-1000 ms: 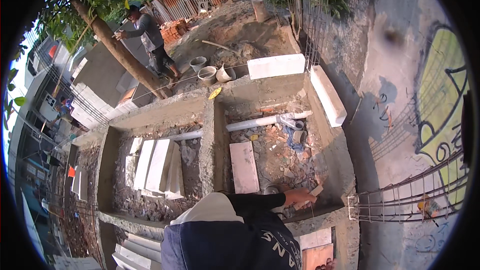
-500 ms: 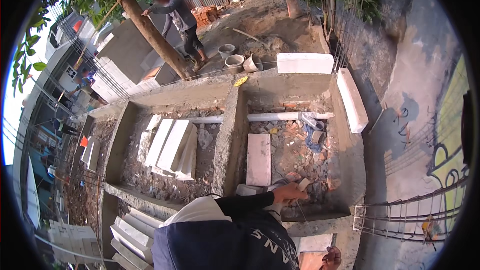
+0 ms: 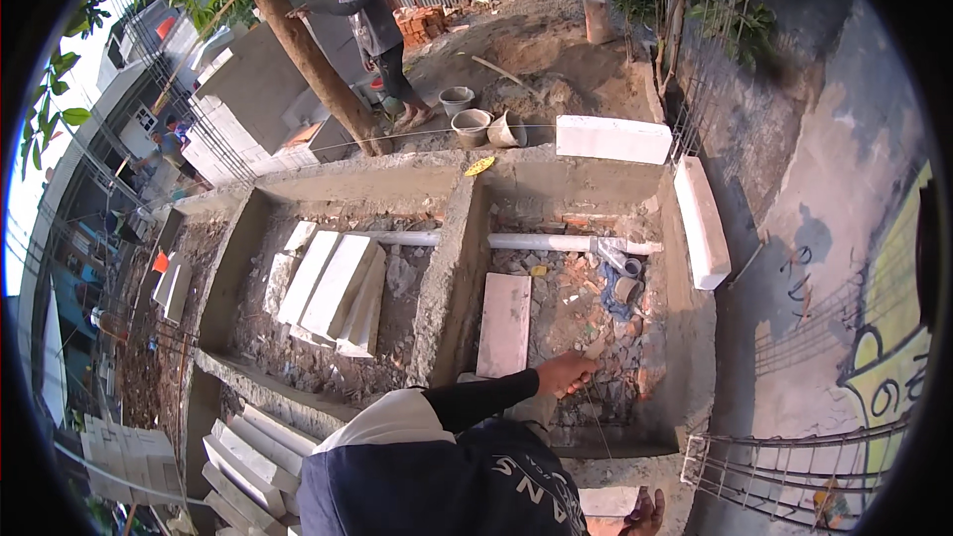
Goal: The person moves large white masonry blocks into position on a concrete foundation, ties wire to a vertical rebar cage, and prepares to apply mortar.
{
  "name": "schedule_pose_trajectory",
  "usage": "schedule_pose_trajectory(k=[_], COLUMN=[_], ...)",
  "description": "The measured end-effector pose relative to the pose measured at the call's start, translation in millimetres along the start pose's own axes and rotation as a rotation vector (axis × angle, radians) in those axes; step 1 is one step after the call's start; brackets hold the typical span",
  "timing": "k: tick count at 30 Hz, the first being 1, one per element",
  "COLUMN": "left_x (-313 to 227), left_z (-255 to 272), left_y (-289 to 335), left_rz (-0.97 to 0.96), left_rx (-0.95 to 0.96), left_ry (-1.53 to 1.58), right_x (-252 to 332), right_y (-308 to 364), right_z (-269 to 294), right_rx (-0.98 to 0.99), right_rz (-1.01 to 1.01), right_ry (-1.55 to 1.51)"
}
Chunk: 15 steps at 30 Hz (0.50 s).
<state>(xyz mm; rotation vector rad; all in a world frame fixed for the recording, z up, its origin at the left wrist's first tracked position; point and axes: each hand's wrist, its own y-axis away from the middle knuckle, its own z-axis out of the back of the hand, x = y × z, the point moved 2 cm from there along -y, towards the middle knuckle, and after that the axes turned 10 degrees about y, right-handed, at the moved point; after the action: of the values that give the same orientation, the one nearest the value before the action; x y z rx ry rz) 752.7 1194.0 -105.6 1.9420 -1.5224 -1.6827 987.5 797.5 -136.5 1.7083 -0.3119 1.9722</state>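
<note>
My left hand (image 3: 567,374), in a black sleeve, reaches over the rubble inside the nearest walled bay. Its fingers are closed on a thin string (image 3: 601,422) that runs down toward the near wall. If anything else is in that grip, it is hidden. My right hand (image 3: 645,514) is low at the picture's bottom edge with curled fingers, beside a pale block (image 3: 608,501) on the near wall. What it holds, if anything, is too small to make out. A flat pinkish slab (image 3: 505,323) leans or lies to the left of my left hand.
Rough concrete walls (image 3: 444,278) divide the bays. White blocks (image 3: 612,140) stand on the far and right walls (image 3: 701,223). A white pipe (image 3: 541,242) crosses the rubble. Stacked blocks (image 3: 338,288) lie left. Rebar (image 3: 794,467) juts out right. A person (image 3: 372,25) stands by the tree near buckets (image 3: 471,127).
My left hand has turned and drawn slightly left; the small tan piece at its fingertips is no longer visible. My right hand shifted slightly. The person by the tree has straightened up.
</note>
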Motion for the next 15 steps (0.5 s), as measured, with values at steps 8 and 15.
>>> schedule_pose_trajectory(k=[8, 15], left_x=[6.3, 21.6], left_z=[7.1, 17.6], left_y=[-5.0, -14.4], left_rz=[-0.265, -0.152], left_rx=[0.009, -0.123], left_ry=[-0.250, 0.122], right_x=[17.5, 48.2], right_y=[-13.7, -0.9], right_z=[17.1, 22.8], right_rx=[-0.062, -0.281], right_rz=[0.007, -0.377], right_ry=[-0.115, -0.176])
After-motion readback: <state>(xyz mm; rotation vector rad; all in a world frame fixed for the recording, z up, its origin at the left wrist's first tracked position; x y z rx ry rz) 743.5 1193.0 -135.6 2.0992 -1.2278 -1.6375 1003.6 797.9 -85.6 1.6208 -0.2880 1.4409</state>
